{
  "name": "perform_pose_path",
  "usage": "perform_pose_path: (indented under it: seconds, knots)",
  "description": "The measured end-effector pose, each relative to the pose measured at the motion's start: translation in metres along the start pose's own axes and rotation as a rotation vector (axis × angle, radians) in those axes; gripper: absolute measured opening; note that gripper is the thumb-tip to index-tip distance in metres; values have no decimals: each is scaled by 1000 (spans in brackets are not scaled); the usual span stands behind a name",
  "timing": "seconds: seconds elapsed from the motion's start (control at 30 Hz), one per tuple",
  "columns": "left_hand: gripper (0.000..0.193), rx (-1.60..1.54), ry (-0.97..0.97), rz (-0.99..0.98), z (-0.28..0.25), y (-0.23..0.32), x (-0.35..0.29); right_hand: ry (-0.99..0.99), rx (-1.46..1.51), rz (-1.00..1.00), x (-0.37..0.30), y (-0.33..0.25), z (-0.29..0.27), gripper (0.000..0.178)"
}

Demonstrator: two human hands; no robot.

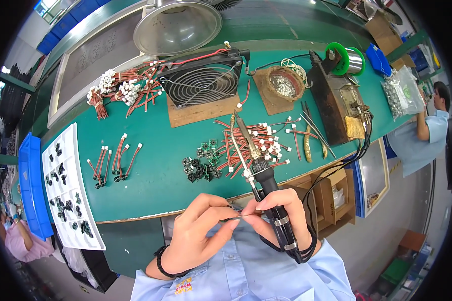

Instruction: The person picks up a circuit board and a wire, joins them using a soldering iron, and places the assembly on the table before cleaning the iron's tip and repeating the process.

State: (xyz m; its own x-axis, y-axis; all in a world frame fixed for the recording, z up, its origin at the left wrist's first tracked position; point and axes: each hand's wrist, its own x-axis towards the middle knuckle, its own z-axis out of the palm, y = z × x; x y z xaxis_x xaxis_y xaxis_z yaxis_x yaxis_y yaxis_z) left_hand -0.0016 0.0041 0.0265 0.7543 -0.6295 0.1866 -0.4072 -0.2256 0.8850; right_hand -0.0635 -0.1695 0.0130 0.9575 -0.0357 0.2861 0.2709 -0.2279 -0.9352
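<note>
My left hand (201,233) is closed in a pinch in front of my shirt, on a small dark piece with a thin wire (240,216); the fingers hide most of it. My right hand (286,213) wraps round a soldering iron (265,175) with a black handle, its metal tip pointing away over the bench. The right thumb and forefinger also meet at the thin wire. Beyond the iron lies a pile of red-and-black leads (258,143) with white connectors. Left of that pile is a heap of small black parts (198,169) with green circuit boards (208,147).
A fan (201,80) stands at the back, beside bundled leads (118,85). Rightward are a solder-scrap bowl (286,85), pliers (308,140), a soldering station (336,100) and a solder reel (354,61). At left lie finished-looking lead assemblies (119,158) and a white tray (68,150).
</note>
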Motion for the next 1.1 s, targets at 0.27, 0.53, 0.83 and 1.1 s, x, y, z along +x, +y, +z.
perform_pose_path:
  seconds: [0.27,0.53,0.83,1.1]
  knots:
    - [17,-63,9,-31,3,5,1,-20,76,58,-3,-3,-5,40]
    - [16,3,19,-25,5,8,1,30,-112,-24,-1,-1,-7,40]
    - [13,107,57,43,10,2,2,149,-301,-130,0,3,-4,41]
    - [19,44,44,55,9,-1,1,95,-106,-31,0,-1,-8,40]
